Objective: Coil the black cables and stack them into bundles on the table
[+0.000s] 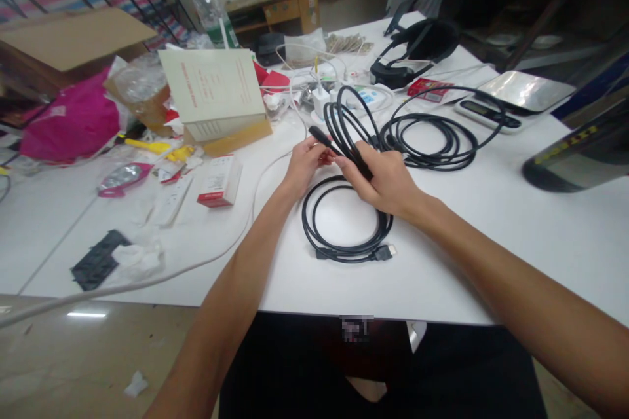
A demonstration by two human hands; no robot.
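Observation:
My right hand (386, 177) is closed around a looped bundle of black cable (344, 121), held above the table. My left hand (305, 165) meets it at the left, its fingers pinched by the cable's black end (320, 136); the exact grip is partly hidden. Below both hands lies a coiled black HDMI cable (307, 219), its plug (384, 253) pointing right. Another coil of black cable (439, 160) rests to the right, beyond my right hand.
A kitchen scale (491, 119) and a dark cylindrical container (555, 177) stand at the right. Behind are a headset (388, 75) and a power strip (366, 99). To the left are a cream box (213, 88), a small red-white box (219, 181) and a white cable (196, 268).

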